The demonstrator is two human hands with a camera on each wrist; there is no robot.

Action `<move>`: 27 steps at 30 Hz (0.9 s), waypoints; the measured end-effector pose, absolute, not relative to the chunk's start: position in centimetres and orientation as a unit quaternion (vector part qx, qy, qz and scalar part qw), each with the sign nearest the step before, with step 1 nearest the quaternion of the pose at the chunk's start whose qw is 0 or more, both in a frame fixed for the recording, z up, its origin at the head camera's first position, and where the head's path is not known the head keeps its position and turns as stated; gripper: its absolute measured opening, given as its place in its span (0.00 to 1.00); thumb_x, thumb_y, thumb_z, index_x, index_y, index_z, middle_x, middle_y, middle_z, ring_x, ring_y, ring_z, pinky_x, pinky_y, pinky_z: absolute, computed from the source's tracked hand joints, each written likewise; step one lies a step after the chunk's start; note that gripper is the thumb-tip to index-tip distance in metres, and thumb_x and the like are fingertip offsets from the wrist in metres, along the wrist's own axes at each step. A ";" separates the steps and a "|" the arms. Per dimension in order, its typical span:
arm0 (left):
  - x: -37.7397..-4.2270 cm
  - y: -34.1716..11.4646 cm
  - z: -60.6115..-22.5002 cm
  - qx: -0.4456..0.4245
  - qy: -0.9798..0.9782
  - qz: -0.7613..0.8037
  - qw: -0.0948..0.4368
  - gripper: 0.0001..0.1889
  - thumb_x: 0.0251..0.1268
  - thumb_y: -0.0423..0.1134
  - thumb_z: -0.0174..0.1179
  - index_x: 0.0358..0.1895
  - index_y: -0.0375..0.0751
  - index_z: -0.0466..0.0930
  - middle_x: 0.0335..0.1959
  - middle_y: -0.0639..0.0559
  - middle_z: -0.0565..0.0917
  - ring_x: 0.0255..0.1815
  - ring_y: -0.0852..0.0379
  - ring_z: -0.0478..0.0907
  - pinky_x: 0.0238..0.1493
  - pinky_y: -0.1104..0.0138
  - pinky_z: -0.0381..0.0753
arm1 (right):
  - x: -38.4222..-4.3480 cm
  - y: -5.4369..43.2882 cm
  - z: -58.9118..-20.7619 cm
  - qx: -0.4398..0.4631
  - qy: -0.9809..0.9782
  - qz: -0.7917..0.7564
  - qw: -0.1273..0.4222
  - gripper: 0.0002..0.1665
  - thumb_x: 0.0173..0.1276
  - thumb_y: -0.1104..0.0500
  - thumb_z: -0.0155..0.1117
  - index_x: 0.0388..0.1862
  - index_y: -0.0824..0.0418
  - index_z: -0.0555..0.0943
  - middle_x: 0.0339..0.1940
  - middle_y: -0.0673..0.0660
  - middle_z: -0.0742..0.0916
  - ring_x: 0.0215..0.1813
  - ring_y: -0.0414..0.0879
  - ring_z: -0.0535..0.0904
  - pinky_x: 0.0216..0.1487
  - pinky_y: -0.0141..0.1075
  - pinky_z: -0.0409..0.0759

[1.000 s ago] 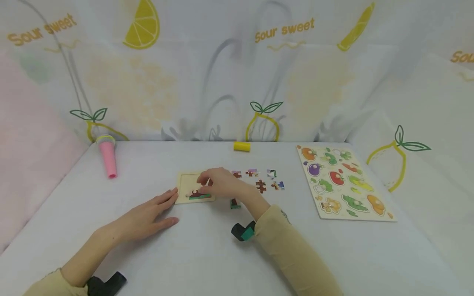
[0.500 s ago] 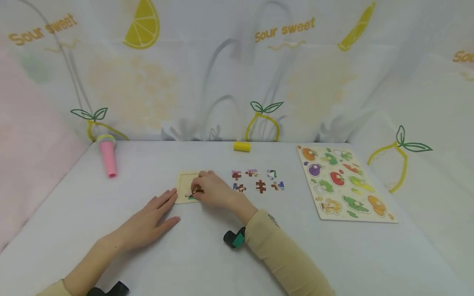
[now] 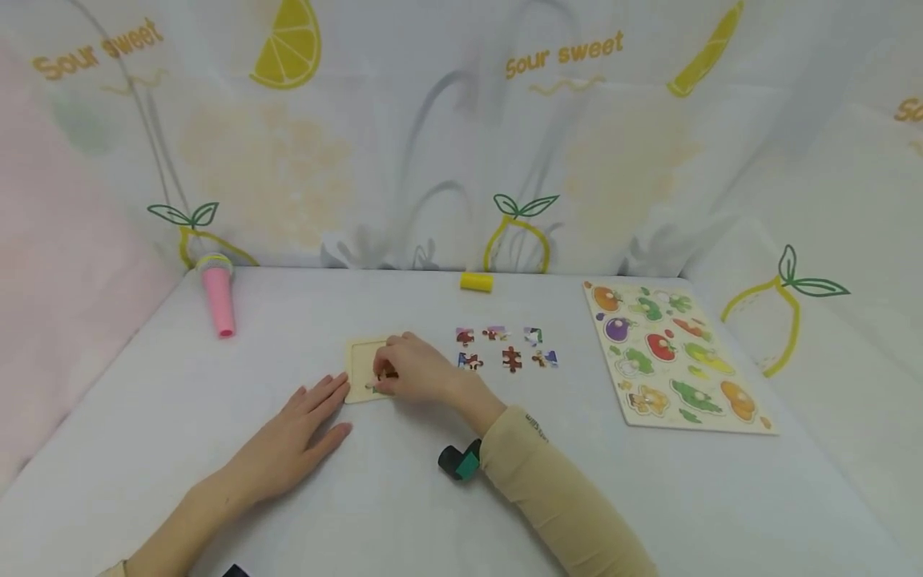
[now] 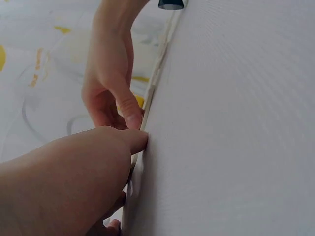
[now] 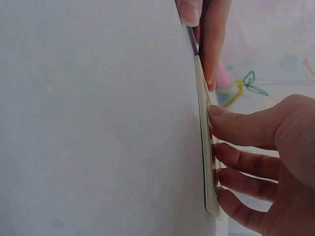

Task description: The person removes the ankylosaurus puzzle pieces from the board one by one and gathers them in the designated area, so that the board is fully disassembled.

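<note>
A small wooden puzzle tray (image 3: 362, 358) lies flat on the table with brown and green jigsaw pieces (image 3: 373, 389) in its lower part. My right hand (image 3: 421, 373) is over the tray's right side, thumb and fingertips bent down onto a puzzle piece (image 5: 211, 132) inside the frame; much of the piece is covered by the fingers. My left hand (image 3: 288, 449) rests on the table with straight fingers, its fingertips at the tray's left edge. In the right wrist view the tray (image 5: 203, 128) shows edge-on, with the left hand (image 5: 214, 39) at its far end.
Several loose jigsaw pieces (image 3: 512, 359) lie right of the tray. Farther right is a vegetable puzzle board (image 3: 681, 361). A yellow cylinder (image 3: 477, 282) sits at the back, and a pink toy microphone (image 3: 219, 296) at the back left. A printed curtain (image 3: 404, 144) hangs behind.
My right hand has moved slightly left and down onto the pieces in the tray, its fingers curling closer. More loose pieces show beside it. The left hand stays at the tray's edge.
</note>
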State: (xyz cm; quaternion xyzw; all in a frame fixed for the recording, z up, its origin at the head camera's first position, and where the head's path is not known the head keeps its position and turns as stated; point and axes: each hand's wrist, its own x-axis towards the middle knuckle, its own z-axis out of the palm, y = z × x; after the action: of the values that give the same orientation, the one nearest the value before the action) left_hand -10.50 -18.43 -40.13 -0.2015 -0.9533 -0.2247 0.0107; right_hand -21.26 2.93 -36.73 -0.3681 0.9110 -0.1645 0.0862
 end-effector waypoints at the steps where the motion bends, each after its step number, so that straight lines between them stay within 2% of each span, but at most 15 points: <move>1: -10.6 -18.4 -40.1 -0.204 -0.953 -0.223 0.014 0.34 0.75 0.55 0.54 0.76 0.39 0.62 0.79 0.48 0.61 0.79 0.42 0.56 0.76 0.42 0.53 | -21.3 2.9 -36.6 -0.369 0.911 -0.164 0.086 0.09 0.71 0.51 0.67 0.44 0.53 0.84 0.35 0.47 0.78 0.43 0.41 0.70 0.45 0.29 0.69; 11: -10.9 -18.6 -40.6 -0.225 -0.949 -0.215 0.050 0.31 0.75 0.52 0.56 0.73 0.38 0.68 0.76 0.49 0.66 0.77 0.41 0.60 0.74 0.42 0.57 | -21.2 2.6 -36.6 -0.378 0.899 -0.190 0.112 0.10 0.71 0.54 0.68 0.43 0.58 0.84 0.34 0.49 0.78 0.36 0.39 0.72 0.38 0.25 0.69; 18: -10.8 -18.6 -40.6 -0.224 -0.949 -0.218 0.049 0.32 0.74 0.53 0.56 0.73 0.40 0.68 0.76 0.50 0.67 0.78 0.42 0.60 0.75 0.45 0.57 | -21.2 2.5 -36.9 -0.380 0.903 -0.173 0.104 0.09 0.72 0.53 0.66 0.43 0.57 0.82 0.34 0.48 0.77 0.38 0.40 0.71 0.41 0.26 0.68; 27: -10.8 -18.5 -40.3 -0.222 -0.949 -0.217 0.046 0.32 0.74 0.54 0.57 0.73 0.40 0.68 0.76 0.49 0.67 0.77 0.42 0.60 0.74 0.44 0.58 | -21.1 2.6 -37.0 -0.368 0.906 -0.179 0.107 0.10 0.70 0.53 0.68 0.42 0.56 0.78 0.36 0.47 0.76 0.41 0.40 0.70 0.42 0.26 0.68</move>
State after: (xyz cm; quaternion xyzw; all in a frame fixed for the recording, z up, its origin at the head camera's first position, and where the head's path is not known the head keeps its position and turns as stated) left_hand -10.82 -18.53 -40.29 -0.2223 -0.9494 -0.2171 0.0457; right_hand -21.12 2.58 -37.01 -0.3676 0.9063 -0.1794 0.1067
